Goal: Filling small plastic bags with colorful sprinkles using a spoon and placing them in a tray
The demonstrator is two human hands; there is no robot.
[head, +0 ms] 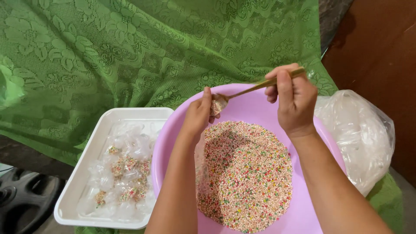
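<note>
Sprinkles [245, 173], tiny balls of pink, white, green and yellow, lie heaped in a wide pink basin [255, 108] on a table draped in green lace cloth [130, 52]. At far left a white tray [78, 182] holds a pile of small clear bags [123, 173], several already filled with sprinkles; I judge the bagging partly done, since the basin remains mostly full. My left hand [201, 113] pinches a small clear bag [216, 106] at its mouth, fingers pressed together around it, above the basin's far side. A spoon [255, 88], gold-coloured, lies with its long axis nearly level, slanting slightly up to the right; its bowl points left into the bag's mouth. My right hand [294, 99] grips the handle end, fingers curled closed. At far right, a large clear plastic sack [359, 134] sits beside the basin.
</note>
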